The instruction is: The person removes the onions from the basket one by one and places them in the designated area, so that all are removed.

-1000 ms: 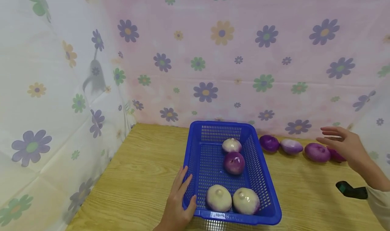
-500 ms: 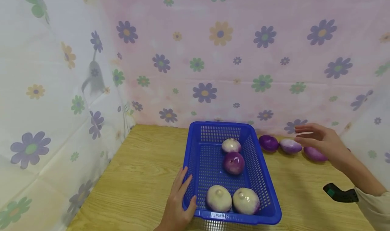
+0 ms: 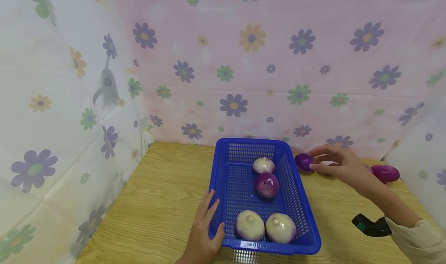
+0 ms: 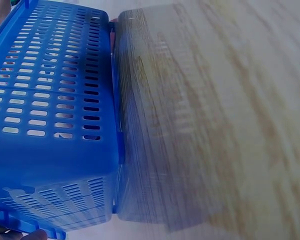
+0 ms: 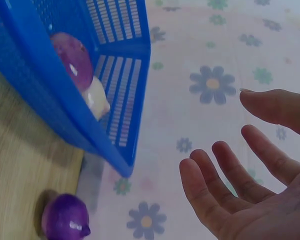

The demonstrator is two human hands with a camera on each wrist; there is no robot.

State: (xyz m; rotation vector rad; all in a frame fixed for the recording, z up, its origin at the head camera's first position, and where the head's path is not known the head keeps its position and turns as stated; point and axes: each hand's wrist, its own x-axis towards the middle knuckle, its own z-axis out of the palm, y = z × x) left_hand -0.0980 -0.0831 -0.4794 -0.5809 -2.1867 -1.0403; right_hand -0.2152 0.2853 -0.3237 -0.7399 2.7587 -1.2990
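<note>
The right hand point(image 3: 339, 167) is held with fingers point(image 5: 225, 170) spread and relaxed, grasping nothing, just right of the basket point(image 3: 223, 167), above a pale onion that is mostly hidden beneath it. A purple onion point(image 3: 304, 162) is seen between the fingertips and the basket's far right corner; another point(image 3: 385, 173) lies farther right. The left hand point(image 3: 202, 237) is laid on the basket's near left wall, fingers straight, thumb at the rim. Inside the basket, four onions are held: two white point(image 3: 250, 225) near, one purple point(image 3: 266, 185) and one white beyond. All is set on the table point(image 3: 156, 194).
</note>
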